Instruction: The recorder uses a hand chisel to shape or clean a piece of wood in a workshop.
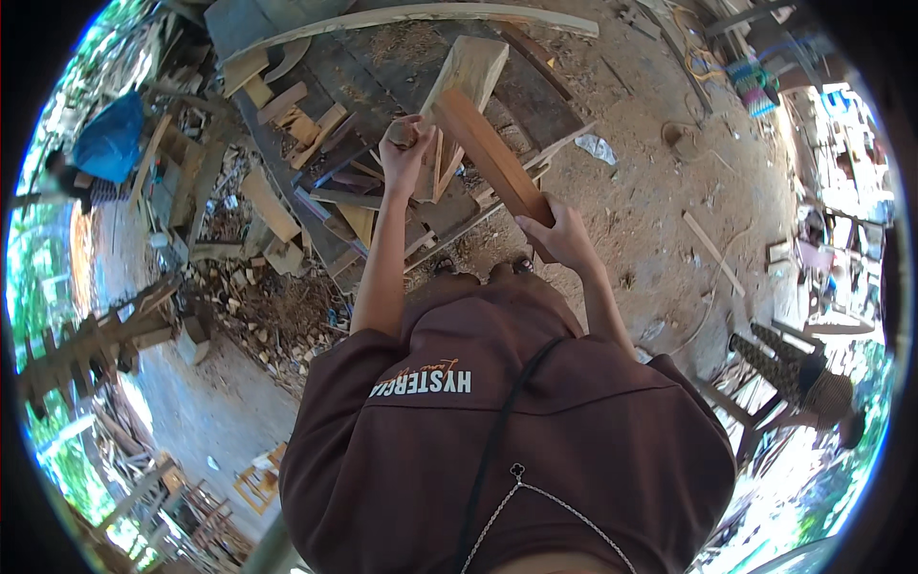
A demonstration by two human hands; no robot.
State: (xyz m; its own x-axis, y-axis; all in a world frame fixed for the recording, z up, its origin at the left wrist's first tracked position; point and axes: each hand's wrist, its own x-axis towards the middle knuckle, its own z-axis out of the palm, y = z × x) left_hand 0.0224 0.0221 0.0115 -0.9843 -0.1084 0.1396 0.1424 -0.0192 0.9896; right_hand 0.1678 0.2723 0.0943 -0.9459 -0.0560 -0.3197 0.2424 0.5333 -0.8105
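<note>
We look steeply down from head height through one wide fisheye, upright, straight edges bending toward a dark round rim. The brown shirt (583,435) fills our lower centre, nearest; the workbench (337,75) lies farther off, at upper centre.

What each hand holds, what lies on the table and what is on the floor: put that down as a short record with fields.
left hand: closed around a round-ended wooden piece
right hand: gripping a reddish-brown wooden bar near its near end
bar's far end: at a pale wooden board; contact unclear
table: dark planks, bearing wood offcuts
far side of table: long, curved pale strip
floor, right of table: crumpled shiny sheet, loose wooden stick
floor, left of table: scattered wood scraps
</note>
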